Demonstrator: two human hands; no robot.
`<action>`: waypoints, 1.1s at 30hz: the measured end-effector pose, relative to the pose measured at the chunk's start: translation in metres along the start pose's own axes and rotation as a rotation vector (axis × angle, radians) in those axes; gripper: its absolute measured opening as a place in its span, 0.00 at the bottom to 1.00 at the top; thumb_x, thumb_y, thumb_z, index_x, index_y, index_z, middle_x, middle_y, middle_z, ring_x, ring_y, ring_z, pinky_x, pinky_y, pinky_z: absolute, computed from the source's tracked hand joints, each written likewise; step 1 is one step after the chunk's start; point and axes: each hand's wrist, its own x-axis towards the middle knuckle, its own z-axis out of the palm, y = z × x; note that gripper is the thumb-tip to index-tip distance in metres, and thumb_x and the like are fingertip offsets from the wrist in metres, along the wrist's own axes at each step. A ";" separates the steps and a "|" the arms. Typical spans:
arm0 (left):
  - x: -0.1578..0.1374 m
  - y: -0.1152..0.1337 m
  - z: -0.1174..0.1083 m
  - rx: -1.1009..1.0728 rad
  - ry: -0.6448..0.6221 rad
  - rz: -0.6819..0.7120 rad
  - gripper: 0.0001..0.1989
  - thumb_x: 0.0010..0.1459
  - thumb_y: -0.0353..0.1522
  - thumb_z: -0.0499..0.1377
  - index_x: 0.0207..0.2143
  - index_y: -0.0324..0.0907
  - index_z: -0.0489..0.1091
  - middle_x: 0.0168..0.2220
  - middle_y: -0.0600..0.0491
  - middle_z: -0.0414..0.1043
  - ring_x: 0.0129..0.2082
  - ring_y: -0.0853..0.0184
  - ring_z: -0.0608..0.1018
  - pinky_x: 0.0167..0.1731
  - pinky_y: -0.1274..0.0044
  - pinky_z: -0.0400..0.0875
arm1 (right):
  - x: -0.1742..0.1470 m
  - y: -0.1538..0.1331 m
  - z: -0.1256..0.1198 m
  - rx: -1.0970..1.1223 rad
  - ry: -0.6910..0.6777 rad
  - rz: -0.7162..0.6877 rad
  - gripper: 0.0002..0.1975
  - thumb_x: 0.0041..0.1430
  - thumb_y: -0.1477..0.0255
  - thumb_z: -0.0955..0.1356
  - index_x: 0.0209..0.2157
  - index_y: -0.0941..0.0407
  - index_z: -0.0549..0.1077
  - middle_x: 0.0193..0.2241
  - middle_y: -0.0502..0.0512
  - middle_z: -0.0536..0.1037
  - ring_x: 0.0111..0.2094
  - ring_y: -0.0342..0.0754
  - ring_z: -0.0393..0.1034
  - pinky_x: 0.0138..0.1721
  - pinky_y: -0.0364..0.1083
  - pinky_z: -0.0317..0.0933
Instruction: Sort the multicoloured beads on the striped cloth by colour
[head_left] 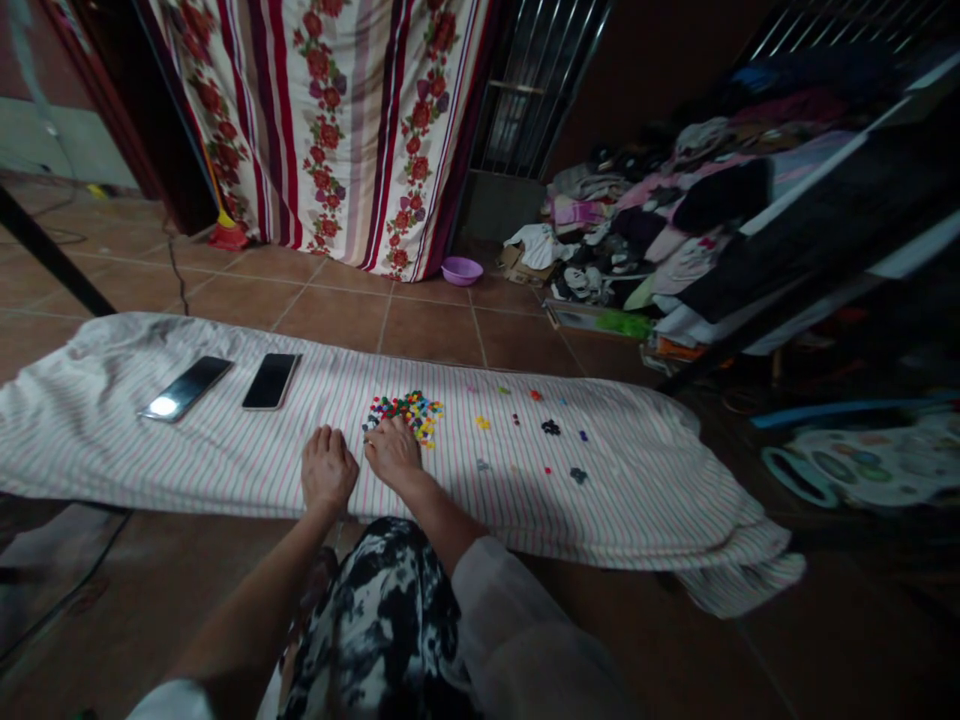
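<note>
A mixed pile of small coloured pieces, bead-like (405, 405), lies on a striped cloth (247, 450) in front of me. My right hand (394, 452) is at the near edge of this pile, its fingers bent down and drawn together; what they pinch, if anything, is hidden. Just left of it, my left hand (328, 470) rests on the cloth with curled fingers, nothing showing in it. To the right, pieces lie in small groups by colour: yellow pieces (482, 423), black pieces (551, 427), grey pieces (577, 475) and several others.
Two phones, one reflecting light (187, 388) and one dark (271, 381), lie on the left of the cloth. Beyond are a floral curtain (322, 130), a purple basin (462, 270) and a heap of clothes (645, 220). A pale patterned plastic item (870, 465) stands at right.
</note>
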 end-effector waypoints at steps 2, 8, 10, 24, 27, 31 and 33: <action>0.000 0.001 -0.001 -0.003 -0.003 -0.005 0.18 0.60 0.28 0.49 0.49 0.36 0.70 0.54 0.37 0.71 0.61 0.51 0.68 0.59 0.58 0.61 | 0.002 -0.003 0.004 -0.029 -0.025 0.035 0.10 0.63 0.71 0.66 0.41 0.53 0.81 0.43 0.59 0.77 0.50 0.56 0.62 0.50 0.52 0.58; 0.001 0.002 -0.002 -0.011 -0.026 -0.007 0.18 0.60 0.28 0.49 0.49 0.34 0.71 0.54 0.34 0.71 0.61 0.50 0.68 0.59 0.58 0.61 | 0.005 -0.011 0.004 -0.072 -0.057 0.076 0.11 0.64 0.73 0.64 0.43 0.54 0.79 0.44 0.61 0.77 0.50 0.55 0.63 0.50 0.53 0.58; 0.001 0.002 -0.003 -0.006 -0.030 -0.004 0.18 0.60 0.28 0.48 0.48 0.33 0.71 0.54 0.34 0.71 0.61 0.50 0.68 0.60 0.58 0.61 | 0.005 -0.013 0.004 -0.087 -0.052 0.082 0.12 0.65 0.74 0.64 0.43 0.54 0.78 0.44 0.60 0.78 0.49 0.55 0.63 0.50 0.52 0.58; 0.001 0.001 -0.001 0.063 0.019 0.040 0.16 0.60 0.28 0.48 0.46 0.35 0.71 0.50 0.37 0.73 0.56 0.53 0.71 0.58 0.61 0.64 | 0.000 -0.007 0.008 0.174 0.109 0.038 0.08 0.60 0.78 0.66 0.39 0.54 0.73 0.40 0.54 0.78 0.46 0.51 0.65 0.51 0.48 0.59; 0.001 0.001 0.000 0.068 0.034 0.033 0.16 0.60 0.27 0.49 0.46 0.36 0.71 0.51 0.37 0.73 0.57 0.53 0.71 0.57 0.61 0.64 | -0.005 -0.001 0.006 0.219 0.129 0.063 0.08 0.59 0.79 0.66 0.38 0.54 0.72 0.39 0.53 0.78 0.45 0.51 0.66 0.52 0.48 0.59; 0.002 0.001 -0.002 0.059 0.017 0.034 0.17 0.59 0.28 0.49 0.47 0.35 0.71 0.52 0.36 0.72 0.57 0.52 0.70 0.57 0.60 0.63 | -0.014 0.008 -0.001 0.253 0.165 0.101 0.08 0.58 0.78 0.67 0.39 0.53 0.73 0.40 0.53 0.78 0.47 0.51 0.65 0.52 0.48 0.59; 0.002 0.000 -0.003 0.054 0.010 0.036 0.17 0.59 0.28 0.50 0.48 0.35 0.70 0.52 0.36 0.72 0.57 0.52 0.70 0.57 0.61 0.63 | -0.019 0.013 -0.005 0.254 0.191 0.112 0.09 0.59 0.78 0.67 0.40 0.52 0.74 0.40 0.53 0.78 0.48 0.51 0.65 0.52 0.48 0.59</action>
